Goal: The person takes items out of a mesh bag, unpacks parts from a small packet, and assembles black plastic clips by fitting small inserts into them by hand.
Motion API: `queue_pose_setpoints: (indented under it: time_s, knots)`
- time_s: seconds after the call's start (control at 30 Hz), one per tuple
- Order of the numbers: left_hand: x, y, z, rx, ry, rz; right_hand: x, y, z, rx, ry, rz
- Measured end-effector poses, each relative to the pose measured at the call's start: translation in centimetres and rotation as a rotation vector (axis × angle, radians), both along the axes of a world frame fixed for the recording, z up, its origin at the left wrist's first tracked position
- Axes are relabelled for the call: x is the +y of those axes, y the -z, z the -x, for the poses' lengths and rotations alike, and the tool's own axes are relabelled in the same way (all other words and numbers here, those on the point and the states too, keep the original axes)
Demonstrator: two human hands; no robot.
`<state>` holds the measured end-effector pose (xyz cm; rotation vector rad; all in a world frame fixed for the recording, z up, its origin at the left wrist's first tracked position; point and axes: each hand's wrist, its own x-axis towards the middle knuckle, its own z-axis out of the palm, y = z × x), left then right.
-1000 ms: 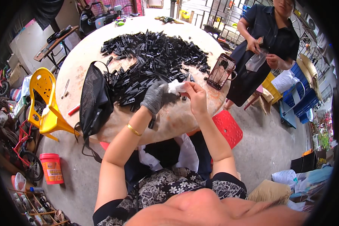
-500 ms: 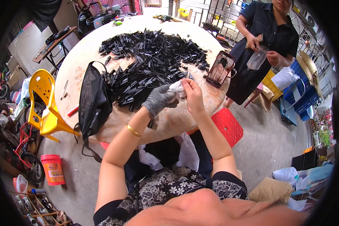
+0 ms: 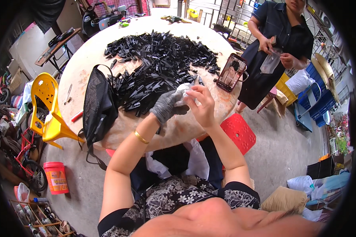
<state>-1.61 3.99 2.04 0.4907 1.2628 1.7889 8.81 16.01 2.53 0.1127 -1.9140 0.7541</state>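
- The left hand (image 3: 166, 106) wears a grey knit glove and is closed around the lower part of a small clear plastic bag (image 3: 183, 91), held just above the near edge of the table.
- The right hand (image 3: 201, 106) is bare; its fingers pinch the crinkled upper edge of the same bag, so both hands meet on it.
- The bag is thin, glossy film, rumpled and whitish where it folds; what lies inside cannot be told.
- A gold bangle (image 3: 141, 137) circles the left wrist.
- The round table (image 3: 87, 59) has a pale, worn, mottled top.
- A wide heap of small black plastic pieces (image 3: 162, 67), flat and angular, spreads over the table just beyond the hands.
- A black mesh bag (image 3: 99, 106) slumps at the table's left edge, straps hanging down.
- A phone (image 3: 231, 72) stands propped to the right of the heap.
- Another person stands across the table, their hands (image 3: 279, 53) on a clear bag.
- A red plastic stool (image 3: 238, 132) and a yellow plastic chair (image 3: 47, 110) sit beside the table.
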Motion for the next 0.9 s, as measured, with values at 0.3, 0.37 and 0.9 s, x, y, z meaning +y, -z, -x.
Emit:
queue_pose_setpoints:
  time_s: [0.3, 0.37, 0.9]
  knots:
    - [0.2, 1.3, 0.5, -0.355, 0.043, -0.131, 0.2, 1.0, -0.8, -0.254, -0.249, 0.595]
    - [0.0, 0.7, 0.0, -0.397, 0.102, -0.195, 0.4, 0.8, -1.0, -0.299, -0.22, 0.563]
    - [-0.2, 0.7, -0.2, -0.227, 0.128, -0.121, 1.7, -0.8, -1.9, -0.213, -0.128, 0.066]
